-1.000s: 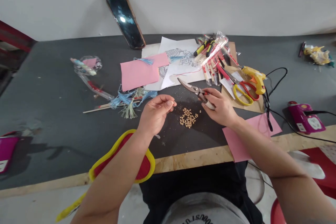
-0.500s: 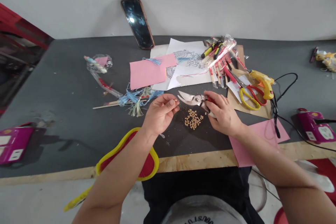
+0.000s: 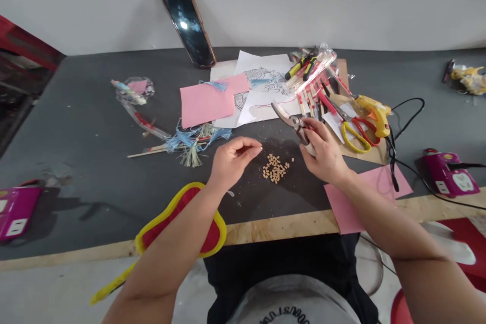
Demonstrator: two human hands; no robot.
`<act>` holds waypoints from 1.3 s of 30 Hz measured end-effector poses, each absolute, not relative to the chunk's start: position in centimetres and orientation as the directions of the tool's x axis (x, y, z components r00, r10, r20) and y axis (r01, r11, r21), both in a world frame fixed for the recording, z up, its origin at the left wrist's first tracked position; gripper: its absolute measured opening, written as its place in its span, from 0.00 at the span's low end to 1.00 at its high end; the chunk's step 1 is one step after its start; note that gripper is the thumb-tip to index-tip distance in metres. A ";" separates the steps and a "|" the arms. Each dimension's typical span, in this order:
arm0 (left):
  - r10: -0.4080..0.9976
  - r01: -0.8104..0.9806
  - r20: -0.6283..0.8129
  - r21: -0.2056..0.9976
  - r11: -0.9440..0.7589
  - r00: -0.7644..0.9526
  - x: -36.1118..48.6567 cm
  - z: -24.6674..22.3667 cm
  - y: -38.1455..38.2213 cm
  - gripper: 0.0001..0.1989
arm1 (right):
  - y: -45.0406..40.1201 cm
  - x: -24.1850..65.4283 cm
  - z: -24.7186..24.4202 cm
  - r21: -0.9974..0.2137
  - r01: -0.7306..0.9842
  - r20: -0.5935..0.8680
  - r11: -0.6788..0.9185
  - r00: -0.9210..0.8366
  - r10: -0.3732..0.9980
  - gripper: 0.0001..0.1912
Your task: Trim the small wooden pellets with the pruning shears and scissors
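My right hand (image 3: 322,152) grips a pair of pruning shears (image 3: 292,120) by the handles, their blades pointing up and left toward the paper. My left hand (image 3: 237,162) is closed in a pinch, with the pale tip of a small wooden piece (image 3: 261,148) just showing at the fingertips. Between the hands, a loose pile of short tan wooden pieces (image 3: 275,169) lies on the dark tabletop. One more bit lies apart, to the right of the pile.
Scissors (image 3: 357,134), a yellow glue gun (image 3: 374,114) and bagged sticks (image 3: 317,86) crowd the right. Pink paper (image 3: 207,105) overlaps printed sheets (image 3: 266,81) behind. Blue tassels (image 3: 186,139) lie left. A phone (image 3: 190,28) leans on the wall. A yellow-rimmed red shape (image 3: 212,238) is under my left forearm.
The shears have moved away from my left hand and tilted upward. My left fingers have turned and now point right, toward the pile. The view has shifted slightly.
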State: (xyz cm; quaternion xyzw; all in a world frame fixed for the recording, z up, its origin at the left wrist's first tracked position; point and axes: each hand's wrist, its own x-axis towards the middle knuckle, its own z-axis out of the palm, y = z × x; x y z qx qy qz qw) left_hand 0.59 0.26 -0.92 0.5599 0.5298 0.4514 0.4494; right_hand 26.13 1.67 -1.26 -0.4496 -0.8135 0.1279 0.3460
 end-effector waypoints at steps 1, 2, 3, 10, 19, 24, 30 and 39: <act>0.995 0.320 0.086 0.942 -0.098 0.050 0.6 -1.1 0.3 0.06 | 1.8 26.2 -1.3 -0.530 0.637 0.454 0.560 -0.345 0.822 0.18; 0.988 0.423 0.134 0.893 -0.155 0.079 0.6 -1.3 0.3 0.05 | 2.0 26.3 -1.4 -0.543 0.633 0.458 0.552 -0.329 0.826 0.18; 0.981 0.488 0.161 0.851 -0.193 0.107 0.7 -1.4 0.3 0.05 | 2.2 26.4 -1.4 -0.559 0.630 0.457 0.540 -0.309 0.834 0.18; 0.965 0.685 0.112 0.685 -0.248 0.237 2.4 -1.5 1.3 0.06 | 3.1 27.0 -1.7 -0.684 0.572 0.425 0.453 -0.192 0.885 0.19; 0.928 0.750 0.125 0.555 -0.359 0.352 4.8 -1.5 3.6 0.08 | 3.8 26.9 -2.5 -0.677 0.543 0.467 0.497 -0.204 0.860 0.20; 0.935 0.751 0.098 0.569 -0.335 0.342 3.6 -1.1 3.8 0.13 | 4.0 27.1 -2.7 -0.682 0.531 0.483 0.502 -0.188 0.855 0.19; 0.924 0.767 0.067 0.537 -0.351 0.376 1.2 -0.1 1.8 0.10 | 3.9 27.2 -2.6 -0.672 0.542 0.483 0.505 -0.197 0.853 0.18; 0.794 0.680 0.161 0.436 -0.590 0.586 1.5 -1.3 0.3 0.20 | 3.5 27.2 -2.4 -0.668 0.564 0.452 0.485 -0.209 0.867 0.19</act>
